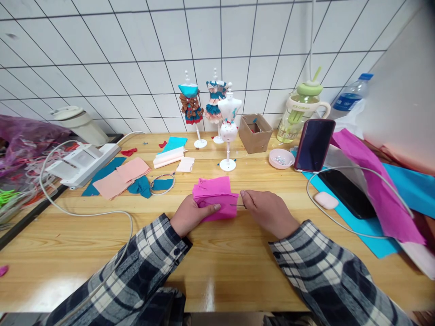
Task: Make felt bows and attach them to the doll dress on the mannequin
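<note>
My left hand (192, 213) grips a folded piece of magenta crepe paper (217, 185), its thumb lying across the front. Several layers show along the paper's upper edge. In my right hand (267, 209) is a thin metal tool (239, 205), whose narrow tip lies over the right part of the paper. Most of that tool is hidden by the closed fingers, so its kind is unclear. Just beyond the paper stands a bare white mini dress form (229, 131). Behind it are two dressed forms, one with a turquoise top (190, 104) and one in teal and peach ruffles (215, 106).
A cardboard box (256, 133), a pink bowl of beads (281, 159) and a propped phone (314, 145) stand at right, near a white cable (311, 199). Left are peach paper (122, 176), a ring (162, 184) and a power strip (84, 165).
</note>
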`<action>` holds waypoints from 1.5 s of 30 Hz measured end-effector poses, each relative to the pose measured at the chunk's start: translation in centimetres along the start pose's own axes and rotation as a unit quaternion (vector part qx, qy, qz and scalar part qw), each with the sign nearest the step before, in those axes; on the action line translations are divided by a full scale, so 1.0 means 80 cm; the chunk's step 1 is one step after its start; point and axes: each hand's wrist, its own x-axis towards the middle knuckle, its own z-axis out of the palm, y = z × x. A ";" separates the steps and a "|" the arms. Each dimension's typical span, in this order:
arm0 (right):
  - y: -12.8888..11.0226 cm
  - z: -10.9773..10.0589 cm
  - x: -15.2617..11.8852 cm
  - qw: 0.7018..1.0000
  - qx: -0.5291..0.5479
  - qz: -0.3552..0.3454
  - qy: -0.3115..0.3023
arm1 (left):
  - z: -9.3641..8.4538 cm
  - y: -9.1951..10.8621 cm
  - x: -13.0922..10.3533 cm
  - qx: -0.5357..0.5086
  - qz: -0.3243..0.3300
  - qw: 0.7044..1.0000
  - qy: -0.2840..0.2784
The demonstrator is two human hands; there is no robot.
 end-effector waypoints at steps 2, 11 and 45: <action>-0.001 0.001 0.000 1.000 0.001 -0.004 0.000 | 0.000 0.000 0.000 0.005 0.005 1.000 -0.003; -0.001 0.001 0.000 1.000 -0.011 0.008 0.005 | 0.001 0.003 0.000 -0.012 0.008 1.000 -0.002; -0.002 0.003 -0.002 1.000 -0.007 0.005 -0.003 | 0.003 0.003 -0.003 -0.003 -0.003 1.000 -0.028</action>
